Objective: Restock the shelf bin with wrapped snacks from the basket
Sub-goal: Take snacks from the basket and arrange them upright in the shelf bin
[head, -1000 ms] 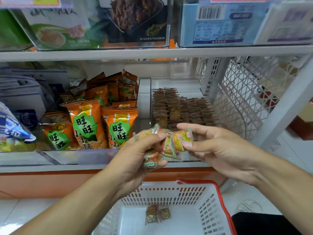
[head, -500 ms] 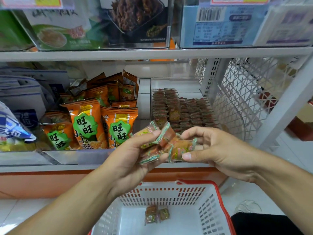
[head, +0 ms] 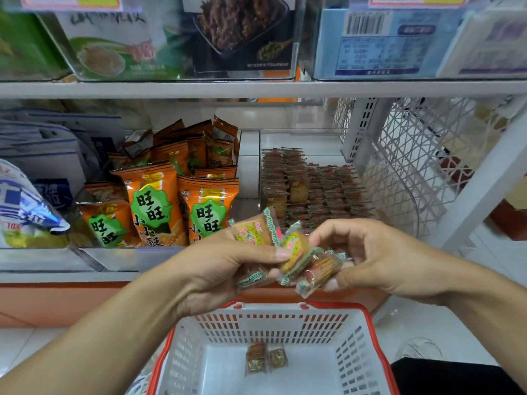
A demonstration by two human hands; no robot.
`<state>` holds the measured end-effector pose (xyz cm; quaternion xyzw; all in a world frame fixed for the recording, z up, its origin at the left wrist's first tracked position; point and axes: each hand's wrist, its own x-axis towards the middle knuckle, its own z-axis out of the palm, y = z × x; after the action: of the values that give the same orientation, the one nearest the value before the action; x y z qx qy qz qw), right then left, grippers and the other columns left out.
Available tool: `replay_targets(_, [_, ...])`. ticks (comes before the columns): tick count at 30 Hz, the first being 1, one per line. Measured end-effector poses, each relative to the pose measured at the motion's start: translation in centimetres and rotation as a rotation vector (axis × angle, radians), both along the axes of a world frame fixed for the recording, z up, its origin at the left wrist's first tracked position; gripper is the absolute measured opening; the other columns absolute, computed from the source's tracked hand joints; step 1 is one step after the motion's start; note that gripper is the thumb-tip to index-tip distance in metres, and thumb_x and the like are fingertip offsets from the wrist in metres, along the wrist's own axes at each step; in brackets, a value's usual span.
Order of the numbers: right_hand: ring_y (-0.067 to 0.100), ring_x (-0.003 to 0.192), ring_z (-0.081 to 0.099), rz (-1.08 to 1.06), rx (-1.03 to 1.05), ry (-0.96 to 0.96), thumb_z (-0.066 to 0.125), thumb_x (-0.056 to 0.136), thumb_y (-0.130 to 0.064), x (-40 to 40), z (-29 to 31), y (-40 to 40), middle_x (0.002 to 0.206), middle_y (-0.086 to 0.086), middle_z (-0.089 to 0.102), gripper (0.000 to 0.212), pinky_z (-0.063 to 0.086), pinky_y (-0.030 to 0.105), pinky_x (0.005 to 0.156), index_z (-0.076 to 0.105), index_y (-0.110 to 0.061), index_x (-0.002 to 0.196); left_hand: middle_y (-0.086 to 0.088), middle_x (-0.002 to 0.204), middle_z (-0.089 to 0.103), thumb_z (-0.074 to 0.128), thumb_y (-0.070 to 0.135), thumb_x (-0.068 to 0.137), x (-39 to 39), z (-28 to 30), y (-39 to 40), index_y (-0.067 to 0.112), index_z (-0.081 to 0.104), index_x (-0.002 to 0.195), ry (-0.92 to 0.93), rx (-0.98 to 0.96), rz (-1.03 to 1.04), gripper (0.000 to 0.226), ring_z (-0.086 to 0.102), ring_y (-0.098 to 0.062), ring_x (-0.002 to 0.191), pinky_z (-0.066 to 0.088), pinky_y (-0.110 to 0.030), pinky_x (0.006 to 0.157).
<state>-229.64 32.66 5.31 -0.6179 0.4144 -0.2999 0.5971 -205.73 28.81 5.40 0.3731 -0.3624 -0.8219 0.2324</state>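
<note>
A small bunch of wrapped snacks (head: 288, 252), clear wrappers with green crimped ends, sits between the person's two hands, in the air in front of the shelf edge and above the basket (head: 368, 352). The left hand (head: 225, 269) pinches a couple of them between thumb and curled fingers; the right hand (head: 379, 258) has its thumb under and fingers curled over the packets on its side, so both are closed around the bunch. Two more wrapped snacks (head: 266, 359) lie on the basket floor.

The clear shelf bin (head: 410, 212), just behind the hands, already holds tidy rows of the same snacks (head: 313, 183), with room at the front. To do this step well, I'd say the packets should be squared into one flat stack, faces the same way, before going over the bin's front lip, then set down against the existing rows rather than dropped, since loose wrappers slide and fan out.

Both forearms reach in from below, wrists level, palms turned toward each other. Orange bagged crackers (head: 159, 206) fill the neighbouring bin.
</note>
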Motion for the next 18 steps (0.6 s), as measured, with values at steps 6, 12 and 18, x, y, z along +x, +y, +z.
replay_targets(6, [0.026, 0.099, 0.07, -0.029, 0.063, -0.032, 0.075, 0.073, 0.022, -0.5, 0.4, 0.1, 0.11, 0.016, 0.07, 0.046, 0.057, 0.027, 0.082, 0.057, -0.003, 0.108, -0.017, 0.08, 0.076, 0.082, 0.0, 0.057, -0.9, -0.7, -0.2, -0.004, 0.076, 0.087, 0.028, -0.033, 0.346, 0.031, 0.071, -0.014, 0.056, 0.057, -0.018, 0.051])
replay_targets(12, [0.03, 0.099, 0.072, -0.174, 0.29, -0.397, 0.071, 0.077, 0.016, 1.2, 0.3, 0.8, 0.115, 0.022, 0.069, 0.05, 0.06, 0.03, 0.082, 0.056, -0.004, 0.12, -0.022, 0.094, 0.077, 0.089, 0.009, 0.068, -0.6, -2.3, -0.5, -0.002, 0.075, 0.095, -0.128, -0.351, 0.547, 0.032, 0.076, -0.036, 0.088, 0.062, -0.039, 0.08])
replay_targets(18, [0.034, 0.113, 0.068, -0.424, 0.424, -0.656, 0.067, 0.077, 0.005, 4.7, -1.2, 1.0, 0.124, 0.025, 0.067, 0.056, 0.058, 0.042, 0.092, 0.051, -0.001, 0.13, -0.02, 0.086, 0.076, 0.081, -0.001, 0.079, -1.2, -2.5, 0.1, -0.005, 0.071, 0.083, -0.071, -0.455, 0.581, 0.011, 0.075, -0.026, 0.079, 0.059, -0.027, 0.068])
